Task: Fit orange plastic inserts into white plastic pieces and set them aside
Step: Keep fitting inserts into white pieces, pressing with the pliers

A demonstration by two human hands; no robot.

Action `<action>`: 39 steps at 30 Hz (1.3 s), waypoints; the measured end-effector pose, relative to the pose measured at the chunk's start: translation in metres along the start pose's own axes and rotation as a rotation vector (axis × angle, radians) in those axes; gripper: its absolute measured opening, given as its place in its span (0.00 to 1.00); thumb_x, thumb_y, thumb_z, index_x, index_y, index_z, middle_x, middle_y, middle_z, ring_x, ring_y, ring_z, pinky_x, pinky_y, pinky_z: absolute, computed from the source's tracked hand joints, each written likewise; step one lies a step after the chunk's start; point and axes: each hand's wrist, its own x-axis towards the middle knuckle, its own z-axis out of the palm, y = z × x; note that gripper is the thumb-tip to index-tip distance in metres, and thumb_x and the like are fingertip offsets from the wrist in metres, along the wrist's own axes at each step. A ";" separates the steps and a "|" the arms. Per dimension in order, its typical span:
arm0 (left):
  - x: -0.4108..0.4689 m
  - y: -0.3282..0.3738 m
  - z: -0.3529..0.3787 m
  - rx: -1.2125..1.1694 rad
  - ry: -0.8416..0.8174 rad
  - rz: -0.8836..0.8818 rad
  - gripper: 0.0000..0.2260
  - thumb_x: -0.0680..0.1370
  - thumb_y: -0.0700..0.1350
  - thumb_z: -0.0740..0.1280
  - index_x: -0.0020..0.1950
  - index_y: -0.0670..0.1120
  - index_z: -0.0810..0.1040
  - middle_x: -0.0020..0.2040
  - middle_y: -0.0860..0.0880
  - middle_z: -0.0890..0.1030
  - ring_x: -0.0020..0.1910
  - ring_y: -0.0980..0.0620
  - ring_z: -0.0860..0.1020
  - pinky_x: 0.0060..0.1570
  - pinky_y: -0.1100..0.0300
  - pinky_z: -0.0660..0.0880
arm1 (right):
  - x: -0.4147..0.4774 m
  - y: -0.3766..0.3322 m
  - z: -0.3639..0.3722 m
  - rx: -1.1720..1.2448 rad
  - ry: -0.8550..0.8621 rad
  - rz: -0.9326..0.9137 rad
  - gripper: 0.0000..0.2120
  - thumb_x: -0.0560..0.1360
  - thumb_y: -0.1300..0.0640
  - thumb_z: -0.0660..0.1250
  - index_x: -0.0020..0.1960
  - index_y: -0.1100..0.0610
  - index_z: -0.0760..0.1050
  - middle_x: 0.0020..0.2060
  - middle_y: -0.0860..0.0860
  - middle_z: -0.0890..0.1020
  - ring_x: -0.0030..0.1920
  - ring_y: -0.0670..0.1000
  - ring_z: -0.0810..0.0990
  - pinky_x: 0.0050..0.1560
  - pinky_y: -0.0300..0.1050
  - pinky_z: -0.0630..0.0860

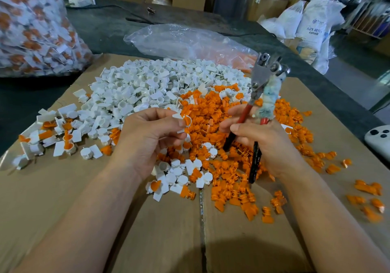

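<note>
Bright even light; wide-angle edge distortion; background soft.

Blurry, edge-cropped bag [31, 30] upper left.

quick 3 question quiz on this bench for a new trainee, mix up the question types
1. True or false: the left hand pinches a white piece with orange showing in it.
2. Which holds the red-handled tool? A) left hand B) right hand C) neither
3. Fill in: the loose orange inserts lie mostly to the ___ of the white pile.
Key: 1 true; 2 B; 3 right
</note>
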 end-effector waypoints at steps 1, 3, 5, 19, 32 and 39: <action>0.000 0.000 0.000 0.000 0.000 -0.001 0.05 0.55 0.36 0.71 0.27 0.45 0.78 0.25 0.47 0.78 0.22 0.53 0.77 0.21 0.68 0.71 | 0.000 0.000 0.000 -0.021 -0.027 0.016 0.14 0.61 0.57 0.67 0.47 0.52 0.75 0.39 0.48 0.83 0.48 0.50 0.81 0.50 0.42 0.76; 0.000 0.000 0.000 0.006 -0.006 -0.001 0.05 0.55 0.37 0.71 0.26 0.45 0.79 0.25 0.47 0.78 0.23 0.53 0.77 0.22 0.68 0.71 | -0.001 -0.002 0.001 -0.050 -0.072 0.032 0.15 0.61 0.56 0.66 0.47 0.51 0.75 0.42 0.49 0.83 0.48 0.46 0.81 0.44 0.33 0.74; 0.001 -0.001 0.000 0.010 -0.013 0.004 0.05 0.56 0.37 0.71 0.25 0.46 0.79 0.25 0.48 0.78 0.23 0.53 0.77 0.22 0.68 0.71 | -0.001 0.000 0.004 -0.049 -0.057 0.022 0.12 0.62 0.55 0.65 0.45 0.50 0.77 0.42 0.49 0.83 0.49 0.46 0.81 0.47 0.36 0.73; 0.002 -0.003 0.000 -0.094 0.063 0.246 0.04 0.61 0.40 0.72 0.34 0.45 0.79 0.30 0.49 0.81 0.32 0.52 0.81 0.31 0.66 0.75 | -0.010 -0.039 -0.004 -0.675 -0.047 -0.035 0.06 0.70 0.49 0.64 0.44 0.51 0.72 0.37 0.52 0.78 0.39 0.51 0.76 0.44 0.45 0.71; -0.002 -0.001 0.003 -0.151 0.053 0.337 0.06 0.64 0.39 0.70 0.38 0.43 0.76 0.31 0.52 0.82 0.32 0.55 0.81 0.33 0.65 0.77 | -0.007 -0.023 0.018 -1.146 -0.120 -0.130 0.14 0.72 0.46 0.61 0.49 0.50 0.59 0.37 0.42 0.63 0.40 0.47 0.65 0.32 0.36 0.58; -0.001 -0.003 0.002 -0.148 0.057 0.345 0.07 0.63 0.39 0.70 0.39 0.42 0.76 0.30 0.53 0.81 0.31 0.56 0.80 0.34 0.64 0.77 | -0.008 -0.024 0.020 -1.141 -0.122 -0.159 0.15 0.71 0.45 0.61 0.50 0.49 0.58 0.38 0.43 0.64 0.42 0.47 0.64 0.33 0.34 0.57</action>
